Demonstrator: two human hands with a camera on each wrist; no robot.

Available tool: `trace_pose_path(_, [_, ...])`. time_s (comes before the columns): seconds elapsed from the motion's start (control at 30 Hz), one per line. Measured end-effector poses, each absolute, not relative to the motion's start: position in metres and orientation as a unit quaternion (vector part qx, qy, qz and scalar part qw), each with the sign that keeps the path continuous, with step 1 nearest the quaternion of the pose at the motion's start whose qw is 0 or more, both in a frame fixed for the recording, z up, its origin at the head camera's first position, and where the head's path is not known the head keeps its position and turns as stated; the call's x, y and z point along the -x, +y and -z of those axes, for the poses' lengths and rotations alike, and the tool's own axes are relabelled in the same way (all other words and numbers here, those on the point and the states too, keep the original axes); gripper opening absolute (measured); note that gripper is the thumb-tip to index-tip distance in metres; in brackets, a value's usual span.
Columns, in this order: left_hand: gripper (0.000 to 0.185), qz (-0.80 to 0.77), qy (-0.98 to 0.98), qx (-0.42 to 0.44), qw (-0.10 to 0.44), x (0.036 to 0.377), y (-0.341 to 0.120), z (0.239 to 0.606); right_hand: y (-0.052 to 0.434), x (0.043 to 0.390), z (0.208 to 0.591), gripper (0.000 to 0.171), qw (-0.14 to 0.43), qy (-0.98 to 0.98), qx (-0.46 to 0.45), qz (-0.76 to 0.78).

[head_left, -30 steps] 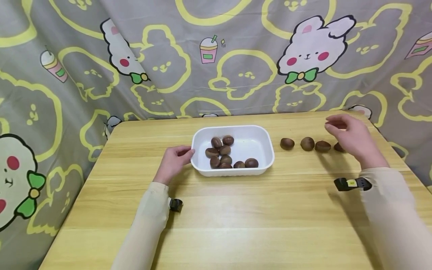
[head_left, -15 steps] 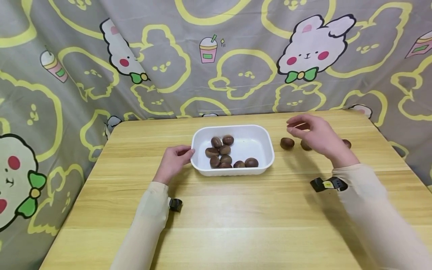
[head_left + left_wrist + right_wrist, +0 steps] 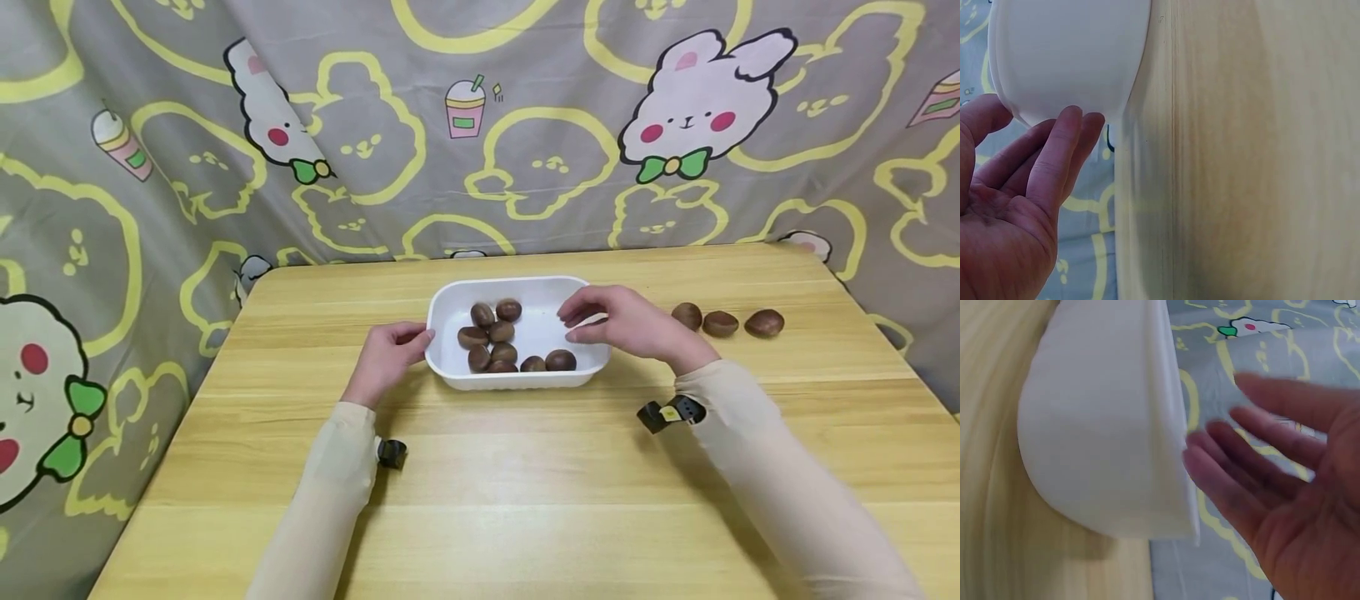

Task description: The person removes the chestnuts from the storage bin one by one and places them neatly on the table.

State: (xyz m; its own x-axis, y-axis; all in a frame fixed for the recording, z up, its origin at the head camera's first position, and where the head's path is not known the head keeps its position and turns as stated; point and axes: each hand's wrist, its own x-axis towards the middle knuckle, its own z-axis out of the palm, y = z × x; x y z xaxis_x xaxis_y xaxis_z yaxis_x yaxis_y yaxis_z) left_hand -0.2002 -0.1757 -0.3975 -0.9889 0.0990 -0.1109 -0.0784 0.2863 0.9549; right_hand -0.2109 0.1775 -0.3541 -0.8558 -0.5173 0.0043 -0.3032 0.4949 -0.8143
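Observation:
A white plastic tray [image 3: 517, 382] sits on the table with several brown chestnuts [image 3: 501, 332] inside, mostly in its left half and along its near side. My left hand [image 3: 386, 358] pinches the tray's left end; in the left wrist view the thumb is at the rim and the fingers lie against the outer wall. My right hand [image 3: 630, 323] reaches over the tray's right rim, thumb and fingers apart. The right wrist view shows that hand [image 3: 1285, 469] holding nothing, beside the tray's wall [image 3: 1097, 425]. Three chestnuts [image 3: 720, 324] lie in a row on the table to its right.
The wooden table [image 3: 525, 483] ends at a grey curtain [image 3: 540, 225] with yellow outlines and cartoon rabbits, hanging behind and at the sides. Black straps with a small device [image 3: 670, 412] are on the wrists.
My right hand has moved left from above the table chestnuts to over the tray's right end, now covering the spot of the nearest chestnut. My left hand and the tray have stayed put.

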Motion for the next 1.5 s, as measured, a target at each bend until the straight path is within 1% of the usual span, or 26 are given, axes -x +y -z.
trace_pose_path(0.17, [0.035,-0.604,0.793,-0.012,0.073,0.201,-0.176,0.398,0.170,0.218,0.362,0.027,0.192,0.836,0.278,0.432])
trace_pose_path(0.3, [0.034,-0.604,0.793,-0.012,0.073,0.202,-0.175,0.399,0.167,0.223,0.366,0.031,0.219,0.838,0.299,0.400])
trace_pose_path(0.5, [0.036,-0.600,0.797,-0.012,0.070,0.203,-0.175,0.398,0.158,0.225,0.364,0.032,0.226,0.856,0.334,0.323])
trace_pose_path(0.63, [0.035,-0.599,0.797,-0.009,0.070,0.202,-0.176,0.398,0.149,0.228,0.363,0.029,0.238,0.866,0.348,0.269])
trace_pose_path(0.8, [0.035,-0.598,0.798,-0.003,0.070,0.201,-0.176,0.399,0.142,0.233,0.365,0.028,0.262,0.873,0.338,0.233])
trace_pose_path(0.93, [0.036,-0.596,0.800,-0.002,0.069,0.201,-0.176,0.400,0.140,0.236,0.365,0.028,0.276,0.877,0.323,0.222])
trace_pose_path(1.17, [0.036,-0.590,0.804,0.003,0.071,0.201,-0.176,0.400,0.137,0.237,0.366,0.020,0.270,0.889,0.312,0.198])
trace_pose_path(1.5, [0.036,-0.585,0.808,-0.001,0.069,0.201,-0.176,0.401,0.137,0.238,0.368,0.016,0.265,0.889,0.305,0.214])
